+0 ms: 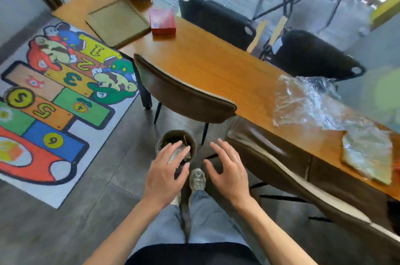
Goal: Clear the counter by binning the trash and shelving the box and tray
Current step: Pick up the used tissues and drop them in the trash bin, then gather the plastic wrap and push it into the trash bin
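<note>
**A:** From my seat, the biggest thing is the table, running away up and to the right of both hands. The clear plastic wrap and a flat wrapped packet lie on it, well off to the right of my right hand. The tray and the red box sit touching each other at the far end, well beyond my left hand.

**B:** And the hands themselves?

**A:** Both spread, fingers apart, holding nothing. The left one hovers over the bin; the right hangs beside it, above my shoe.

**B:** What worries you?

**A:** The bin looks small and already has scraps in it. That wrap is bulky and springy; I judge it could pop back out or tip the bin if I stuff it carelessly. It may also slide off the table edge when I reach across the chair.

**B:** Anything smaller?

**A:** The tray overhangs the table's edge at the far end, so a clumsy lift of the box could nudge it off. The picture is blurred, so I can't tell what the packet holds.
</note>
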